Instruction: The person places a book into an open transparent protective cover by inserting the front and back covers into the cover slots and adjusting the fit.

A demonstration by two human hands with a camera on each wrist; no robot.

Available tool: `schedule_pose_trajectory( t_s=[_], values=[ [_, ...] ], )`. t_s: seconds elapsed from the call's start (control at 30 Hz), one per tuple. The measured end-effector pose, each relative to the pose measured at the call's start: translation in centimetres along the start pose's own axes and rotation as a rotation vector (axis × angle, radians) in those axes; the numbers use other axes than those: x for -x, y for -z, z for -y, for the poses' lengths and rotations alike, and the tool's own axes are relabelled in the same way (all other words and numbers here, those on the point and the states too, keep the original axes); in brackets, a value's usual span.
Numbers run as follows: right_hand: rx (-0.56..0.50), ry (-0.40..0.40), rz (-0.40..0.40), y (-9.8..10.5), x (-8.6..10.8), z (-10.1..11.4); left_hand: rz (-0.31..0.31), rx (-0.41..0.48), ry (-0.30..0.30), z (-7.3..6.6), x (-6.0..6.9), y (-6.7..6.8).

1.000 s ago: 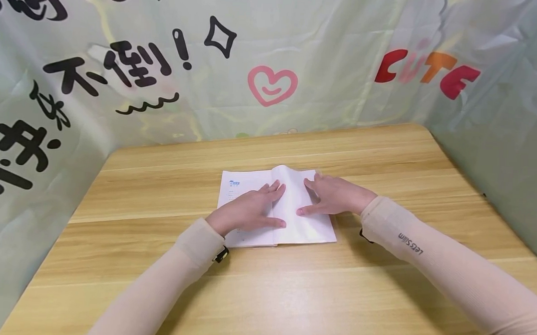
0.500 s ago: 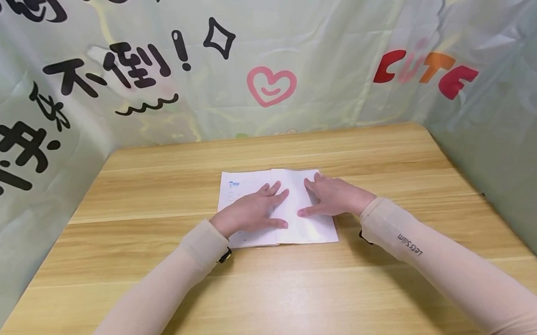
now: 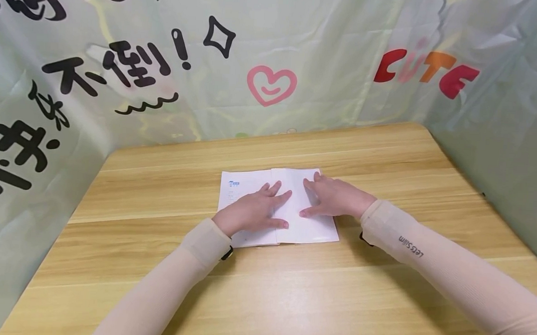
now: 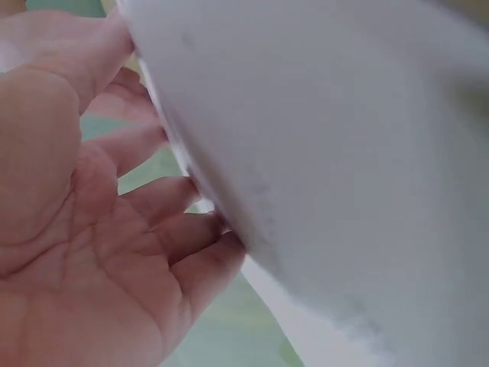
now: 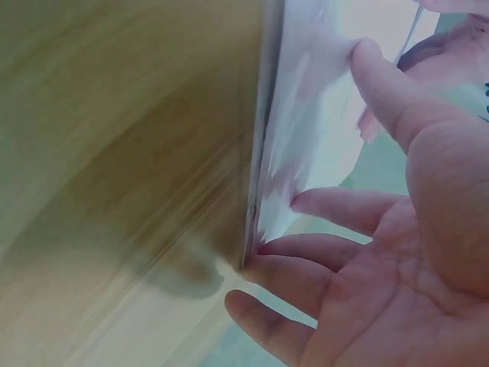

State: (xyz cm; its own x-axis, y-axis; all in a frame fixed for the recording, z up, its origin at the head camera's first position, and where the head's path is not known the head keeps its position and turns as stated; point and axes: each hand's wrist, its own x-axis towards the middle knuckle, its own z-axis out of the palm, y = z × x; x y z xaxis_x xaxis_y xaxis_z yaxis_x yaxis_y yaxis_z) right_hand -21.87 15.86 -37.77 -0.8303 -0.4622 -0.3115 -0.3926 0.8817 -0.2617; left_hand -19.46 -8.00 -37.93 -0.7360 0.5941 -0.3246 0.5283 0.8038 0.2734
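An open booklet [image 3: 308, 233] lies on the wooden table, its right page blank and white. Small print and a blue mark show on its left page [image 3: 228, 189]. Across the left page and the centre fold, my left hand [image 3: 252, 212] rests with spread fingers. My right hand [image 3: 339, 196] touches the right page near its outer edge, thumb and fingers apart. In the left wrist view, the left fingertips [image 4: 229, 243] meet the paper. The right wrist view has the right hand [image 5: 390, 229] with fingertips on the page and its edge.
The wooden table [image 3: 285, 293] stretches around the booklet on all sides. A pale printed curtain [image 3: 327, 60] with lettering and a pink heart hangs behind the table and along its sides.
The right page, bulged up near the fold one second ago, now lies flatter. My left hand has slid slightly to the right; the right hand has hardly moved.
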Motion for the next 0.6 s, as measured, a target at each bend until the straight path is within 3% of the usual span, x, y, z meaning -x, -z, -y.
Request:
schedule_pose_trajectory(
  t_s=[0.4,0.6],
  values=[
    [-0.105,0.007,-0.213,2.1,-1.8,-3.0,0.036,-0.003,0.027,-0.3,0.0,0.4],
    [-0.111,-0.013,-0.217,2.1,-2.5,-4.9,0.029,0.014,0.027,-0.3,0.0,0.3]
  ],
)
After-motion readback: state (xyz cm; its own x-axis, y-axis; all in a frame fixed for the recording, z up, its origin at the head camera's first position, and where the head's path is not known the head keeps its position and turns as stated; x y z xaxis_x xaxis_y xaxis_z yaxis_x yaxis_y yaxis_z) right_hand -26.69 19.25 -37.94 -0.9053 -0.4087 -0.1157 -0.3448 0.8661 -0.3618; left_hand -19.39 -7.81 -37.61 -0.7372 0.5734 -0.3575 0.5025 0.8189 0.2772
